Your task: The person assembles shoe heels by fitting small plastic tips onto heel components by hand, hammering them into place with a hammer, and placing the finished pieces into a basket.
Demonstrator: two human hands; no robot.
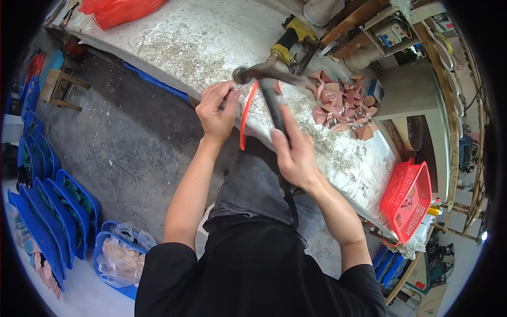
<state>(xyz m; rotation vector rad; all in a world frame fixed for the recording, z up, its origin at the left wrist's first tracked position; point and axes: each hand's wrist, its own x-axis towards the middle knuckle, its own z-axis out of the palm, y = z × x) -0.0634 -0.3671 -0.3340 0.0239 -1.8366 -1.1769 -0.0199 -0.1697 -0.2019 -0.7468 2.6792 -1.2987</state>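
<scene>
One hammer (270, 98) is gripped in the right hand (297, 152).

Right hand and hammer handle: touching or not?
Touching. The head view shows the right hand wrapped around the lower part of the hammer handle, with no gap between them.

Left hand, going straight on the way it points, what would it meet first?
Probably the hammer head, just beyond the left hand in this view, though depth is unclear.

A black short-sleeved top (253, 272) is worn — with grey trousers (251, 185).
</scene>
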